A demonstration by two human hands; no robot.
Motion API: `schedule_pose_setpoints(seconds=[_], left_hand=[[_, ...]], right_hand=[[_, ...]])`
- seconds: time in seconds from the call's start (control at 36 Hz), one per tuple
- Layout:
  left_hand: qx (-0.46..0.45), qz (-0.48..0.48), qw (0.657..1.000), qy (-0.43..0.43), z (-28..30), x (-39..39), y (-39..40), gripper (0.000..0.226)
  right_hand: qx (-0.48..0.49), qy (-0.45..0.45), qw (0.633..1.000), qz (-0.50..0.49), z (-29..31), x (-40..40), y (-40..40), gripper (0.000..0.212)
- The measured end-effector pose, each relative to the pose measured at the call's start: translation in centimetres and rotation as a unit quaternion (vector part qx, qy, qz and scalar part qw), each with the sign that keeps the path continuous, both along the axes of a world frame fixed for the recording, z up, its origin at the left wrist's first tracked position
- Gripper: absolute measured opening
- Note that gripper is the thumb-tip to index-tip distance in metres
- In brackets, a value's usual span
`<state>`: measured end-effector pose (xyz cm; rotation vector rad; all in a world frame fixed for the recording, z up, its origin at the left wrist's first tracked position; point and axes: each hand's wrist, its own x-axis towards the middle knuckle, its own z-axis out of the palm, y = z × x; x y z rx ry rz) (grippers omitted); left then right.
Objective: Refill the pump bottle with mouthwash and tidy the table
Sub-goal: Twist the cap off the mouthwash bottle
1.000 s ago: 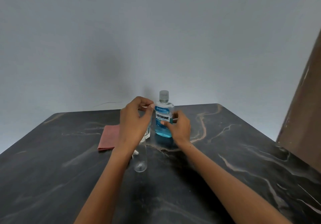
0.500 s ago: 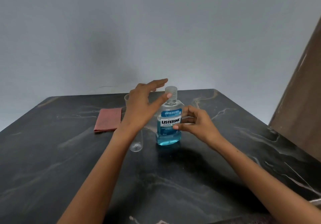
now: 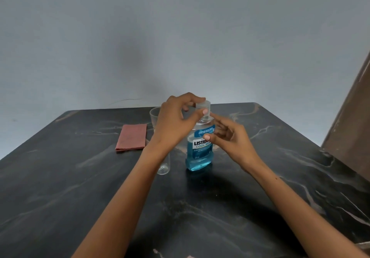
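Right now we have the Listerine mouthwash bottle (image 3: 200, 147) standing upright on the dark marble table (image 3: 260, 197), near its middle, with blue liquid filling most of it. Our left hand (image 3: 176, 121) curls over the top, thumb and fingers pinching the clear cap (image 3: 204, 108). Our right hand (image 3: 230, 137) holds the body at label height, thumb on the front and the fingers loosely bent round the far side; how firm that hold is, we cannot tell.

What the next move turns on, as we judge it, is the bottle's long axis: it runs straight up from the table through the cap, so the left hand sits directly on that axis and can twist about it while the right hand braces the body below. The cap looks to be on yet, so we read this as the unscrewing step, early in the refill.

Just left of the mouthwash stands a clear, empty bottle (image 3: 163, 167), largely hidden behind our left forearm; whether it carries a pump we cannot see. Behind it is a clear cup (image 3: 155, 117), and farther left a folded reddish cloth (image 3: 132, 136) lies flat.
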<state>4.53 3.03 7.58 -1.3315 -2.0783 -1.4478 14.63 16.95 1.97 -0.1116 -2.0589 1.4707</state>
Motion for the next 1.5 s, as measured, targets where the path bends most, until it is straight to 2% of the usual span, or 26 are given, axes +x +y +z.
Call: schedule_pose_setpoints(seconds=[0.14, 0.36, 0.56, 0.67, 0.75, 0.83, 0.89, 0.97, 1.03, 1.08, 1.17, 1.28, 1.5], left_hand=[[0.003, -0.017, 1.000, -0.012, 0.3, 0.0, 0.0, 0.019], [-0.022, -0.102, 0.993, -0.063, 1.0, -0.4, -0.5, 0.018], [0.029, 0.007, 0.999, -0.027, 1.1, 0.6, 0.1, 0.026], [-0.022, -0.042, 0.998, -0.045, 1.3, 0.6, -0.2, 0.040], [-0.043, -0.074, 0.994, -0.063, 1.4, 0.6, -0.7, 0.034], [-0.004, -0.036, 0.997, -0.065, 1.4, 0.6, -0.8, 0.030], [0.015, 0.000, 0.998, -0.062, 1.4, 0.7, -0.7, 0.038], [-0.063, -0.042, 0.996, -0.055, 1.1, 0.9, -0.5, 0.062], [-0.107, -0.089, 0.989, -0.056, 1.0, 0.8, -0.5, 0.057], [-0.091, -0.096, 0.990, -0.055, 1.0, 0.6, -0.5, 0.044], [-0.027, -0.046, 0.997, -0.051, 1.1, 0.8, -0.3, 0.033], [0.059, 0.022, 0.996, -0.060, 1.3, 1.3, 0.4, 0.038], [0.114, 0.074, 0.991, -0.005, 1.5, 3.2, 0.7, 0.043]], right_hand=[[-0.001, 0.010, 1.000, -0.002, 0.2, 0.0, 0.0, 0.057], [-0.018, 0.025, 0.999, -0.014, 0.1, 0.1, 0.0, 0.051], [-0.012, 0.051, 0.997, -0.049, 0.0, 0.2, -0.2, 0.047], [-0.011, 0.048, 0.998, -0.046, 0.1, 0.3, -0.3, 0.048], [-0.020, 0.043, 0.998, -0.044, 0.2, 0.3, -0.3, 0.053], [-0.023, 0.040, 0.998, -0.047, 0.1, 0.3, -0.3, 0.053], [-0.017, 0.037, 0.998, -0.051, 0.0, 0.3, -0.2, 0.048], [-0.005, 0.034, 0.998, -0.059, 0.1, 0.4, -0.3, 0.043], [-0.008, 0.034, 0.998, -0.059, 0.2, 0.4, -0.4, 0.045], [-0.016, 0.035, 0.998, -0.057, 0.1, 0.4, -0.5, 0.052], [-0.012, 0.034, 0.998, -0.059, 0.1, 0.5, -0.6, 0.053], [0.001, 0.032, 0.997, -0.072, 0.0, 0.4, -0.5, 0.047], [0.016, 0.042, 0.995, -0.090, -0.1, 0.5, -0.7, 0.046]])
